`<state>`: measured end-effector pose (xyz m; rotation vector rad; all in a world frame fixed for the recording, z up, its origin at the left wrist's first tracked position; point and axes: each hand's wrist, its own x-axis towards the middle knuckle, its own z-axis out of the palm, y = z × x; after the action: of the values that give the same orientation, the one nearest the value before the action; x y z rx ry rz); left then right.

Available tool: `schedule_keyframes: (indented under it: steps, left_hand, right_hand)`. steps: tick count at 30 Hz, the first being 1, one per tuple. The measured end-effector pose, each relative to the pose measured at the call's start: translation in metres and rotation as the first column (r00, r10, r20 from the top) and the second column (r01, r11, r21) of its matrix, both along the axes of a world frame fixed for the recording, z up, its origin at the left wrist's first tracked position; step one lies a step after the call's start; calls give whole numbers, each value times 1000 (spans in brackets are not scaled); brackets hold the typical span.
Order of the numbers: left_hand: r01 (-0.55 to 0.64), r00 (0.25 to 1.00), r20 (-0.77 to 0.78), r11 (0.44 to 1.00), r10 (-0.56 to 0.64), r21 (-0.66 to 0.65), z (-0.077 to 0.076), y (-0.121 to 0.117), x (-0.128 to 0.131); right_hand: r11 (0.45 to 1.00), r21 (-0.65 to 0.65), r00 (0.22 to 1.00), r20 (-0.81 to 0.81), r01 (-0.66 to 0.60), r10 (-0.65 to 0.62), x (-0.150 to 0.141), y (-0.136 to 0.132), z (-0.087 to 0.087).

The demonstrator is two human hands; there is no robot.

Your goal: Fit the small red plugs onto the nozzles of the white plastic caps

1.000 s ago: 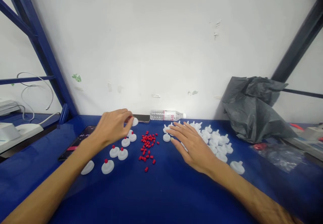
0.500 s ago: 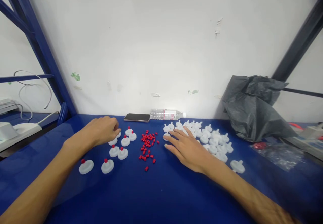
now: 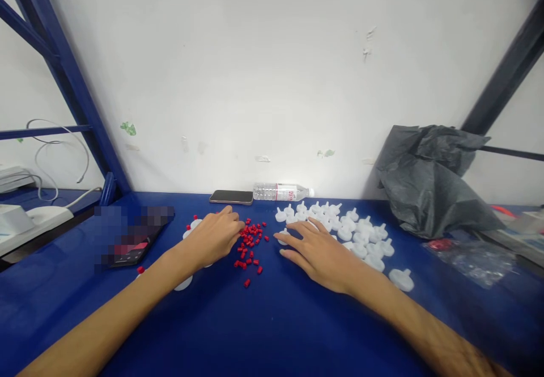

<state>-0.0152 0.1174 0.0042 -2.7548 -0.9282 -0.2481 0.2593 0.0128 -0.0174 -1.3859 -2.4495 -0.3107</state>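
My left hand point(image 3: 215, 236) reaches into the left edge of a heap of small red caps point(image 3: 250, 246) on the blue table, fingers curled and pinched at the caps. It covers most of the white discs fitted with red caps point(image 3: 192, 223); a few peek out around it. My right hand point(image 3: 317, 248) lies flat with fingers spread, fingertips touching a white disc point(image 3: 282, 237) at the edge of the pile of plain white discs point(image 3: 359, 235).
A phone point(image 3: 230, 197) and a lying water bottle point(image 3: 280, 192) sit at the wall. A second phone point(image 3: 130, 248) lies left, partly blurred. A grey plastic bag point(image 3: 429, 181) and a clear bag point(image 3: 471, 257) are at right. One white disc point(image 3: 400, 279) lies apart.
My left hand moved from the capped discs rightward to the red caps. My right hand drew back slightly toward me and stays flat by the white discs.
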Motion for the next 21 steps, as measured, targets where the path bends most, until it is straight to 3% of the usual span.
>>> schedule_keyframes:
  steps: [4,9,13,17,21]
  left_hand:
    - [-4,1000,3,1000,4,-9,-3,3,0]
    - [-5,999,49,1000,6,-11,-4,-2,2]
    - [-57,998,-11,997,58,44,2,-9,4]
    - [-128,991,-30,991,129,32,11,-12,7]
    - [-122,984,130,993,120,1,11,-10,9]
  right_hand:
    - [1000,-1,999,33,-23,23,0,1,-5]
    - [999,-42,999,25,-22,23,-2,0,4]
    - [997,-81,1000,11,-18,19,-3,-2,9]
    - [998,-41,999,5,-44,44,-4,-4,10]
    - [997,29,997,17,-70,69,-7,-5,11]
